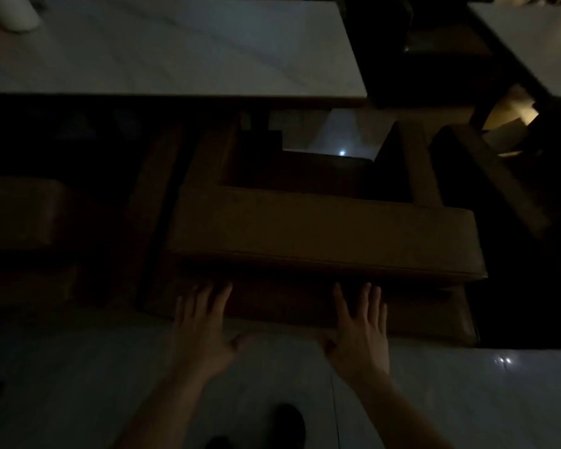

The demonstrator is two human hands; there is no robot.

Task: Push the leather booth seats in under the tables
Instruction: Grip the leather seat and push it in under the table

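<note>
A brown leather booth seat [321,234] stands in the dim middle of the head view, its backrest towards me and its arms reaching under the white table [175,50]. My left hand [203,325] presses flat against the back of the seat, fingers straight and spread. To its right, my right hand [360,328] lies flat against the same back panel, fingers straight. Neither hand holds anything.
Another brown seat [17,212] sits at the left edge. A further dark seat [486,176] angles away on the right, beside a second white table [538,40]. A pale object [17,11] stands on the first table's far left. Glossy light floor [467,400] and my dark shoe [289,422] lie below.
</note>
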